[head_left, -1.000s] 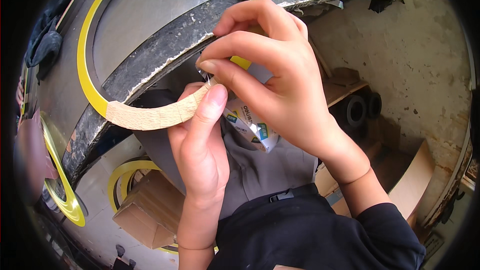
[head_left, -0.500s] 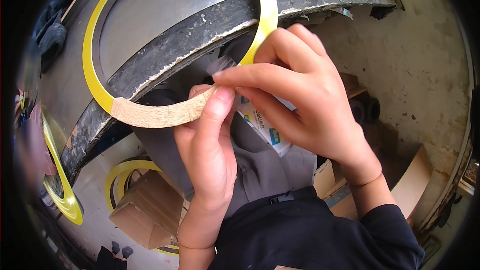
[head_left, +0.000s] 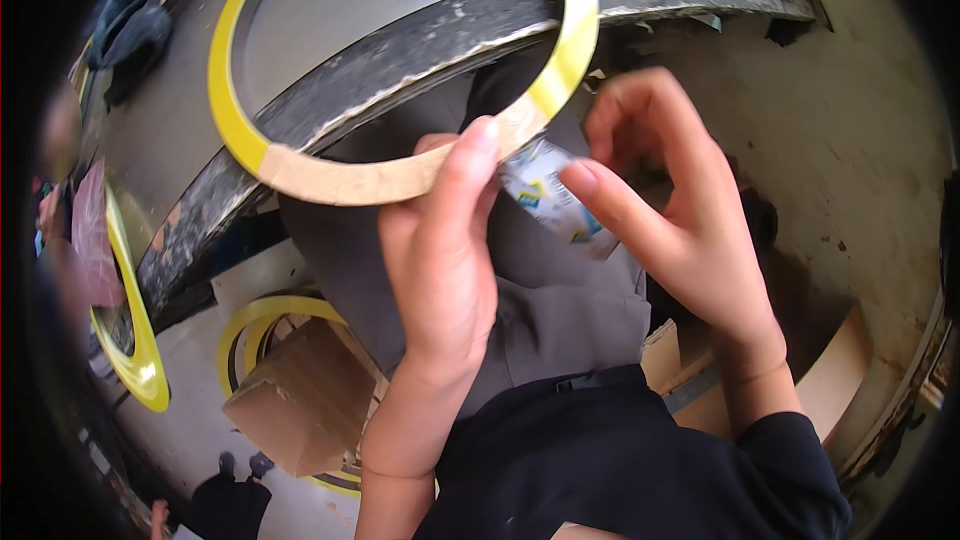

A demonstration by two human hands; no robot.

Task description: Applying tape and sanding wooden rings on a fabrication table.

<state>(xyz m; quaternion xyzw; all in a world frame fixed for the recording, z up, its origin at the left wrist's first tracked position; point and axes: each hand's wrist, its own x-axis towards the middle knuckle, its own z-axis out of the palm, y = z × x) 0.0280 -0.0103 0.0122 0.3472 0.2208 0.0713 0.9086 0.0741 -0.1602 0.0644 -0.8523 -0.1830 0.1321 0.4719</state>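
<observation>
My left hand [head_left: 440, 270] pinches the tan, wood-coloured stretch of a large flat yellow ring [head_left: 228, 80], thumb on top and fingers underneath. This tan strip [head_left: 345, 181] covers the near part of the ring, which tilts over the bench edge. Just right of my left thumb, a printed clear-and-white plastic packet [head_left: 560, 202] hangs below the ring; what holds it up is hidden. My right hand [head_left: 690, 220] is to the right, fingers bent and apart from the thumb, slightly blurred. Its thumb tip overlaps the packet's edge; whether it touches is unclear.
A metal-topped bench with a worn dark edge [head_left: 400, 55] crosses ahead. More yellow rings [head_left: 240, 325] lie around a cardboard box [head_left: 305, 395] at lower left. Another yellow ring [head_left: 150, 370] hangs at far left near pink plastic [head_left: 95, 240]. Another person's dark clothing [head_left: 225, 505] shows at bottom left.
My right hand has come away from the ring to the right, its pinch opened. The ring and my left hand sit slightly higher and farther right; the tan strip's right end is now uncovered.
</observation>
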